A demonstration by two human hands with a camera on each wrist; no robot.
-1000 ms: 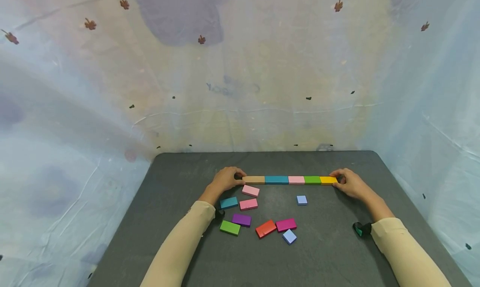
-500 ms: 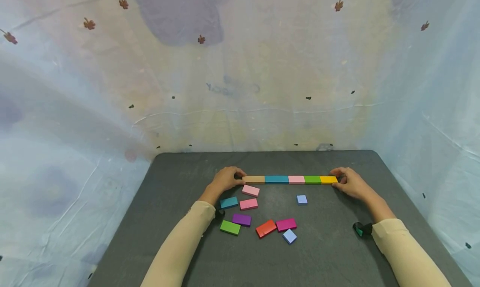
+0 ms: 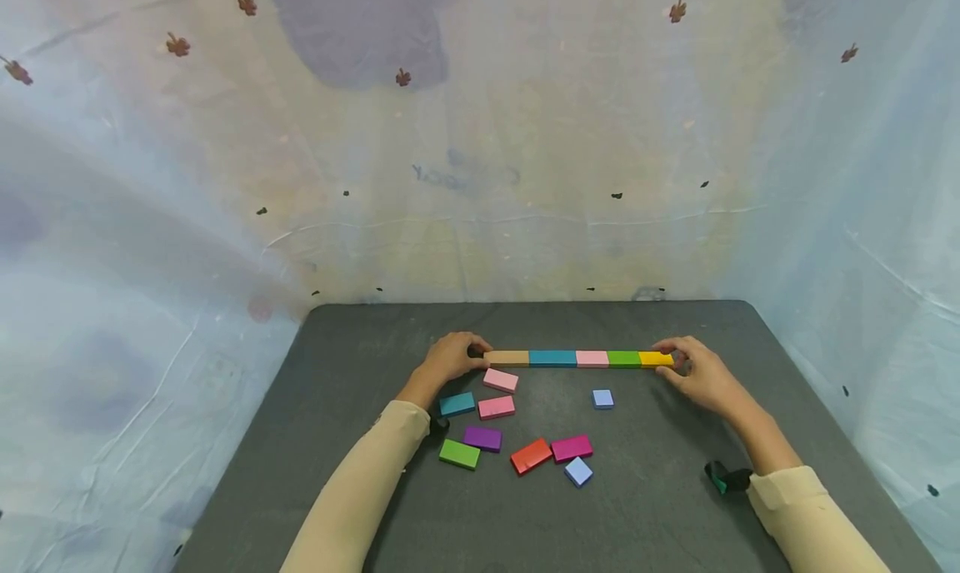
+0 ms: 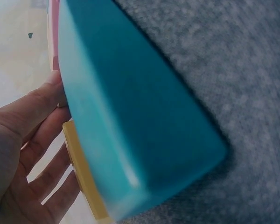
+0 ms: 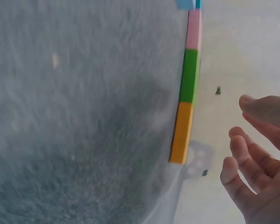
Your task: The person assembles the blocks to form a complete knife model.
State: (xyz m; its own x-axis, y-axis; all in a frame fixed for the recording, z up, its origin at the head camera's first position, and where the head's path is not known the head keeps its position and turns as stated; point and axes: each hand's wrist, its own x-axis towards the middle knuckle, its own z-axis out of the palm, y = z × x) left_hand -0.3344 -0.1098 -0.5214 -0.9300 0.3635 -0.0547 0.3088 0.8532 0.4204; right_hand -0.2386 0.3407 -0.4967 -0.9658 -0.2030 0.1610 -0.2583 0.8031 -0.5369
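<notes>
Moved since the earlier frame: right hand (image 3: pixel 703 376), thumb now parted from the row's end, wrist drawn back toward the near side of the tabletop (image 3: pixel 645 523). Left hand (image 3: pixel 450 358) and blocks: places unchanged.

Nearest: cream sleeves (image 3: pixel 360 490), two, one along each side.

Near group, mid-tabletop between the left and right edges: near light-blue block (image 3: pixel 578 472), set diagonally; loose green block (image 3: pixel 459 455); red block (image 3: pixel 530 456), tilted; magenta block (image 3: pixel 572 449), just beside the red; purple block (image 3: pixel 482 439), at the loose green block's corner.

Middle group: near pink block (image 3: pixel 497 408); loose teal block (image 3: pixel 457 404), toward the left edge; far light-blue block (image 3: pixel 603 399), alone; far pink block (image 3: pixel 501 380), just before the row.

Row, straight, end to end, running alongside the far edge; left to right: tan block (image 3: pixel 507 359), row teal block (image 3: pixel 552 359), row pink block (image 3: pixel 592 359), row green block (image 3: pixel 623 359), yellow block (image 3: pixel 656 360).

Grip, left: narrow, thumb and forefinger pinching the tan block's left end. Grip, right: wide, fingers relaxed beside the yellow block.

Farthest: pale patterned sheet (image 3: pixel 480 248), behind the far edge.
</notes>
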